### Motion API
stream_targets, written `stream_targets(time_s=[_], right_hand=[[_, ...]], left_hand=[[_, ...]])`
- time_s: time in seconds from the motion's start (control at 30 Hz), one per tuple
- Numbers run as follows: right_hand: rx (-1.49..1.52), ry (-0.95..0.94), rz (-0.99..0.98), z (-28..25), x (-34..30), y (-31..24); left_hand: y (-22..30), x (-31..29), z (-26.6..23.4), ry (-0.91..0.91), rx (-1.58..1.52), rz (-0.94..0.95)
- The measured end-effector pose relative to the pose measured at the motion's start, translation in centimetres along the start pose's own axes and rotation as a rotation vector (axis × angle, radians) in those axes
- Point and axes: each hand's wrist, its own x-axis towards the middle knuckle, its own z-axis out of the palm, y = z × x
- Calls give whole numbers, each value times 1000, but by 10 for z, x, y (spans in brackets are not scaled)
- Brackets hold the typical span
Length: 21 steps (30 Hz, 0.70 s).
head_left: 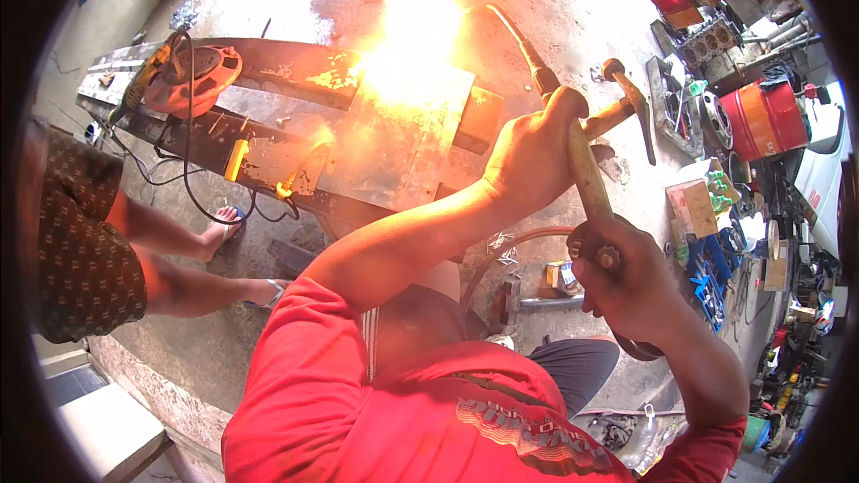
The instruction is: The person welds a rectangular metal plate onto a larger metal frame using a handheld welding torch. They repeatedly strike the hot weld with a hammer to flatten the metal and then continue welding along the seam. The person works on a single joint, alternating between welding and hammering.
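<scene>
Both my hands are closed on a brass gas torch [588, 181]. My left hand [534, 152] wraps its front part, below the thin bent nozzle. My right hand [626, 273] grips the rear end, fingers round it near a small valve knob [608, 257]. A blinding glare [419, 31] spreads beyond the torch tip, hiding the far end of a flat metal plate [398, 148]. The plate lies across long steel beams [286, 72], lit orange. Two yellow pieces [237, 161] stand on the nearer beam, left of the plate.
Another person's bare legs [192, 277] stand at the left. A yellow power tool [139, 85] with a cable lies beside an orange round part [201, 80]. A hammer [511, 300] lies near my knees, a hose [519, 241] behind it. Red drum [765, 121] and clutter line the right.
</scene>
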Motion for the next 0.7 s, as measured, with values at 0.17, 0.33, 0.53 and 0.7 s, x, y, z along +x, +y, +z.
stream_targets(time_s=[0.17,0.33,0.53,0.7], right_hand=[[-195,-22,-123,0,10,1],[-309,-110,-85,-7,12,-27],[-495,-170,-134,-12,25,-47],[-537,-194,-81,-12,33,-57]], left_hand=[[-9,-5,0,98,36,-11],[-6,-9,-8,218,70,3],[-8,-20,-13,264,-143,-230],[-17,-16,-12,322,-92,-141]])
